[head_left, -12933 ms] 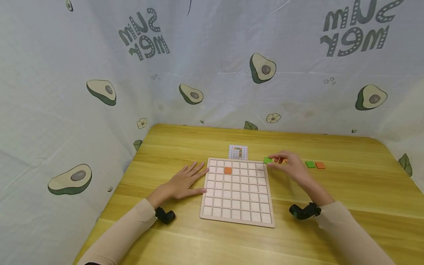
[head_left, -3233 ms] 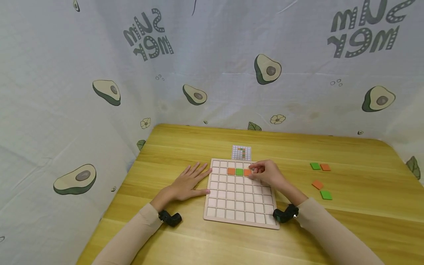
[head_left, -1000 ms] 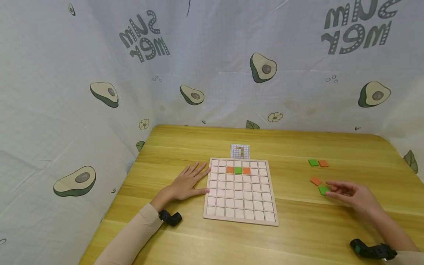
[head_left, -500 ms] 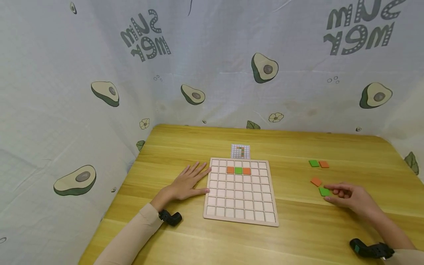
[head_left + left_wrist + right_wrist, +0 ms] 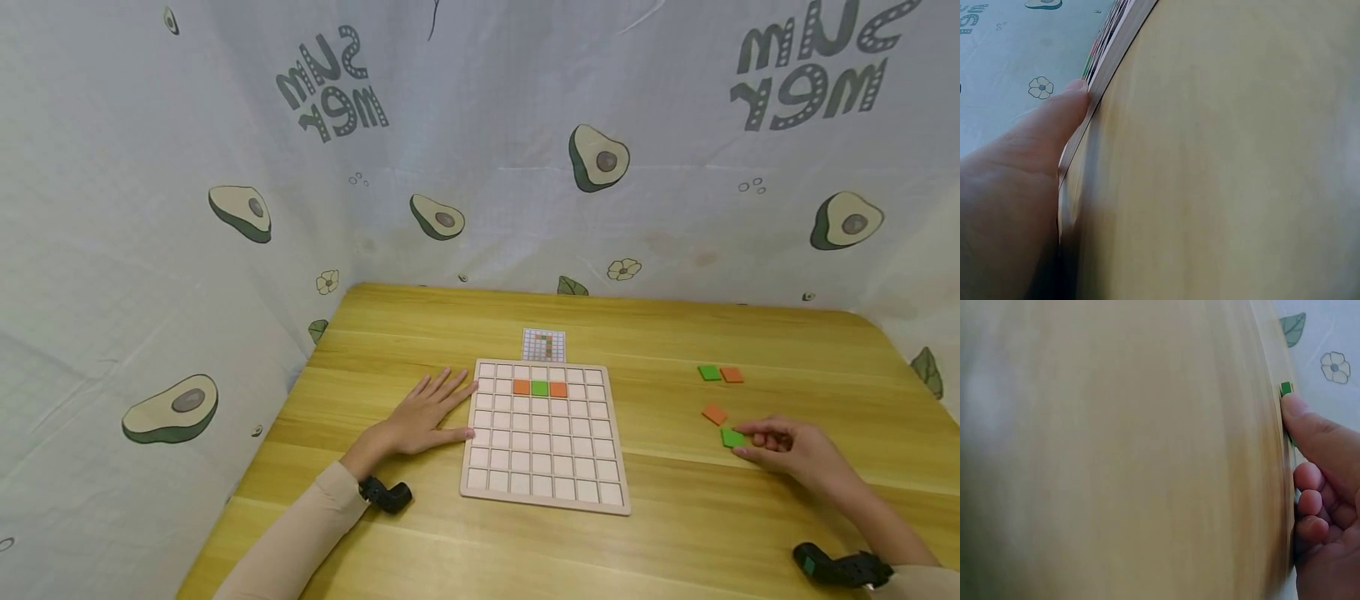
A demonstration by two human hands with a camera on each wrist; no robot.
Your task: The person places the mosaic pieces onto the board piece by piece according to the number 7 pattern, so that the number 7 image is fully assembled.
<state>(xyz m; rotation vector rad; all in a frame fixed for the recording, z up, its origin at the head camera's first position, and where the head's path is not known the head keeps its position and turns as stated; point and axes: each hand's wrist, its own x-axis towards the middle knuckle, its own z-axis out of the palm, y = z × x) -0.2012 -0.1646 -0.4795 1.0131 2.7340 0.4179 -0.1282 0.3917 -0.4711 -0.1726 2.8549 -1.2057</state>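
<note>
the left hand (image 5: 414, 419), fingers spread, touches the board (image 5: 555, 452); right of it, the right hand (image 5: 801, 450) pinches a green tile (image 5: 731, 437).

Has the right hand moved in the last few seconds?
Yes, rightward: in the head view, the right hand was over the grid board; now it is right of it, pinching a loose green tile.

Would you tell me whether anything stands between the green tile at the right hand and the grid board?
Nothing visible does: only tabletop separates the green tile, pinched by the right hand, from the grid board; an orange tile sits just off that line.
</note>
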